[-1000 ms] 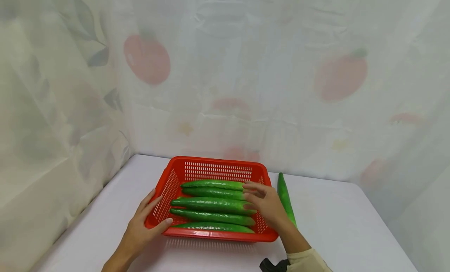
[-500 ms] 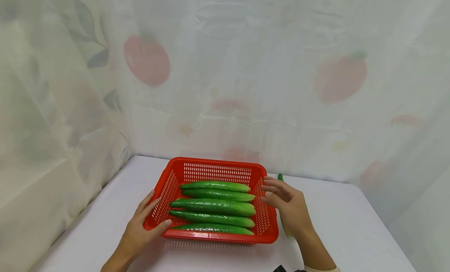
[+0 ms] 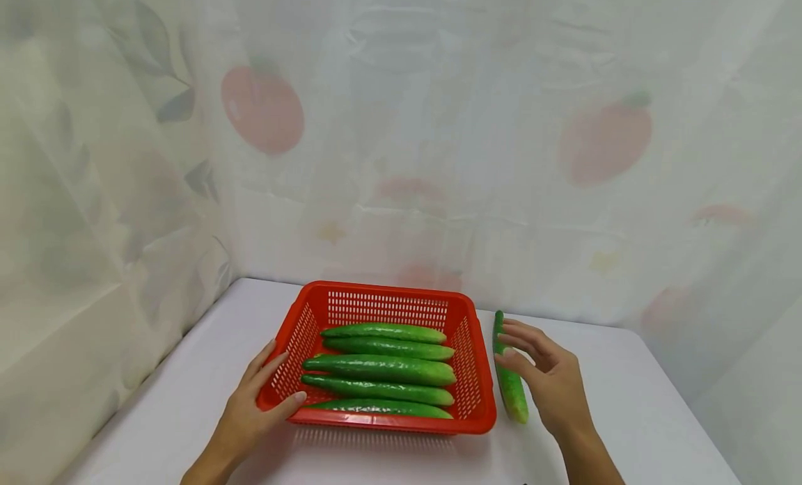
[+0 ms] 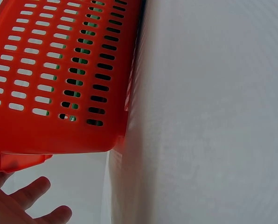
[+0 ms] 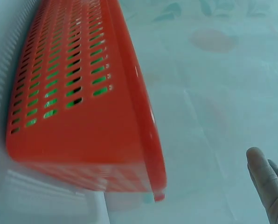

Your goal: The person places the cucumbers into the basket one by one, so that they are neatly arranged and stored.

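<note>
In the head view, a red slotted plastic basket [image 3: 401, 421] holds several green cucumbers [image 3: 379, 368], lying side by side crosswise. My left hand [image 3: 250, 405] rests at the basket's front left corner, fingers spread along the left rim and thumb over the front rim. The left wrist view shows its fingertips [image 4: 38, 186] beside the basket wall [image 4: 73, 135]. One more cucumber [image 3: 512, 394] lies lengthwise on the table, right of the basket. My right hand [image 3: 551, 380] hovers beside it, fingers loosely bent and holding nothing; its fingertips overlap the cucumber's far part in this view.
The basket stands on a white table [image 3: 626, 401]. A pale curtain [image 3: 470, 158] with printed fruit hangs behind the table, and more sheeting [image 3: 94, 262] closes off the left side. The basket's right wall [image 5: 83, 135] rises close by in the right wrist view.
My right hand has drawn back from over the cucumbers in the basket, crossing the right rim to the lone cucumber. The left hand and the basket have stayed in place.
</note>
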`<move>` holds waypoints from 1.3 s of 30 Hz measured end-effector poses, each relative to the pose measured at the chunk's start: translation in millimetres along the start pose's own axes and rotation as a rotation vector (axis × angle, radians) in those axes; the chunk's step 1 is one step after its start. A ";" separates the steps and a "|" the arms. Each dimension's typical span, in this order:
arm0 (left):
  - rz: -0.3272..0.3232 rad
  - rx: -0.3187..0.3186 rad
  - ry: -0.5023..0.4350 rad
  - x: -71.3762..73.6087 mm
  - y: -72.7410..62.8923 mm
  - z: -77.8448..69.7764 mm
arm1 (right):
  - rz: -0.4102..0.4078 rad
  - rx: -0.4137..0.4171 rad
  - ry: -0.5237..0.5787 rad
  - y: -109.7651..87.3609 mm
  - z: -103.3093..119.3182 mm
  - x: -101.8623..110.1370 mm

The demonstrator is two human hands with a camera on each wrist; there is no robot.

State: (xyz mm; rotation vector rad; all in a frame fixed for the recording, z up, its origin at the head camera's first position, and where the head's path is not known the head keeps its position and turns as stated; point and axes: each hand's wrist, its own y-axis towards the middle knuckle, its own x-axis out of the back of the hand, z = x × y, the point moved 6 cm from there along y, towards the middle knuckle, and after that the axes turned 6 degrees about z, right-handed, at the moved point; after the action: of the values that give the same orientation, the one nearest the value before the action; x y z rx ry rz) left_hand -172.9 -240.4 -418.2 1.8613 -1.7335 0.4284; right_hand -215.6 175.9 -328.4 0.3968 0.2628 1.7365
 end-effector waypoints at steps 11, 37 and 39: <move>-0.001 -0.007 0.003 -0.3 0.4 1.1 | -0.072 0.034 0.004 -9.5 -3.5 21.6; 0.006 -0.004 -0.002 0.1 0.4 0.9 | -0.283 -0.130 -0.143 -27.5 -56.8 44.0; 0.005 -0.005 -0.001 0.1 0.5 0.7 | -0.288 -0.140 -0.158 -28.4 -62.4 44.7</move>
State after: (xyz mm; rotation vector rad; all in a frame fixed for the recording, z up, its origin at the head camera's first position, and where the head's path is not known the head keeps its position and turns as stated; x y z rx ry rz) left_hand -173.4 -241.0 -418.6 1.8540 -1.7389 0.4255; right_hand -222.7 228.0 -391.1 0.3725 0.0787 1.4227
